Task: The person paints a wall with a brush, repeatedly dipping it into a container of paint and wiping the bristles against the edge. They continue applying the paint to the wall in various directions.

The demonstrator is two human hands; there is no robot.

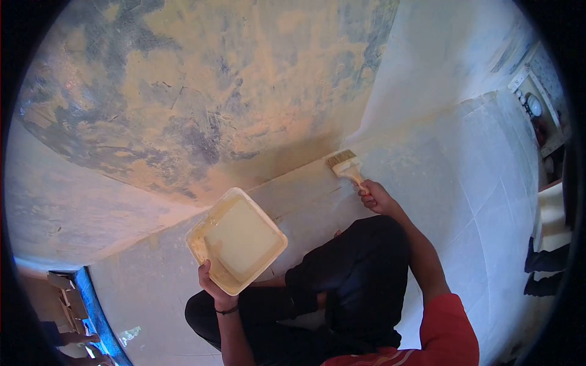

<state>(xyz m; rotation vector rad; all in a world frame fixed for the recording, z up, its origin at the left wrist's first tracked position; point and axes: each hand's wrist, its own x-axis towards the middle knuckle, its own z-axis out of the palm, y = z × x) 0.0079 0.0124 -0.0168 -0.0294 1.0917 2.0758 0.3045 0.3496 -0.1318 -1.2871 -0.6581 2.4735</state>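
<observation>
My left hand (215,287) grips the near corner of a square, cream plastic tub (264,214), with the thumb over its rim. Pale yellowish paint (241,236) covers the tub's bottom, and smears streak its inner walls. In my right hand (377,197) is a wide flat paintbrush (347,166), held by its handle. Its bristles point up and left, close to where the patchy wall (207,79) meets the floor. The wall carries uneven yellowish coats over grey.
My bent legs in dark trousers (360,274) lie between my hands on the tiled floor (439,177). A plain pale wall (427,55) adjoins the patchy one. A blue strip (97,314) edges an opening at lower left. Cluttered items stand at far right.
</observation>
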